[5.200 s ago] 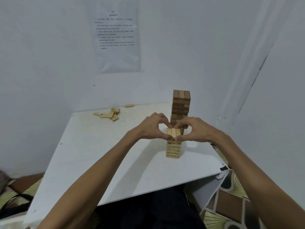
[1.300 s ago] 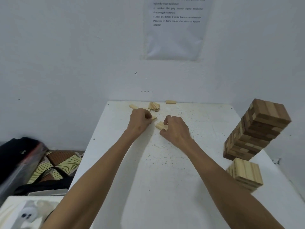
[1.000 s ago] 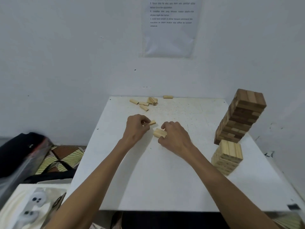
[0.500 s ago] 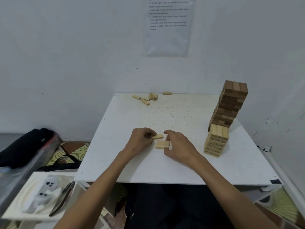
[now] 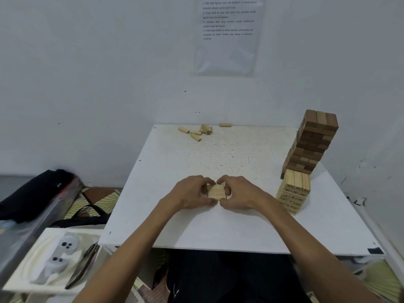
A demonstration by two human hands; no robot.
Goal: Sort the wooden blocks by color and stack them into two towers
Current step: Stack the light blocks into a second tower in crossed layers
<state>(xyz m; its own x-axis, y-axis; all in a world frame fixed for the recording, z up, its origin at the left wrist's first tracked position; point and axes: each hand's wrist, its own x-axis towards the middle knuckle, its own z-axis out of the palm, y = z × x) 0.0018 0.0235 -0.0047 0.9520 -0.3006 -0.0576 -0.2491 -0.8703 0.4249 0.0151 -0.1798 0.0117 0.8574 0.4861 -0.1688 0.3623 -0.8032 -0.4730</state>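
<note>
A small bundle of light wooden blocks (image 5: pixel 216 192) lies side by side near the front middle of the white table (image 5: pixel 229 232). My left hand (image 5: pixel 189 192) grips the bundle from the left and my right hand (image 5: pixel 238 193) grips it from the right, fingers curled round its ends. At the right stands a short tower of light blocks (image 5: pixel 294 191). Just behind it rises a taller, leaning tower of dark brown blocks (image 5: pixel 311 143). Several loose light blocks (image 5: pixel 197 131) lie at the far edge, with one single block (image 5: pixel 225 125) apart to their right.
White walls close in behind and to the right of the table, with a printed sheet (image 5: pixel 227 33) taped up. On the floor at the left are a black bag (image 5: pixel 37 193) and a white tray (image 5: pixel 52 263) holding two white controllers.
Both hands pulled light blocks from the far pile toward the front of the table. They have now pressed them together into one bundle between them.
</note>
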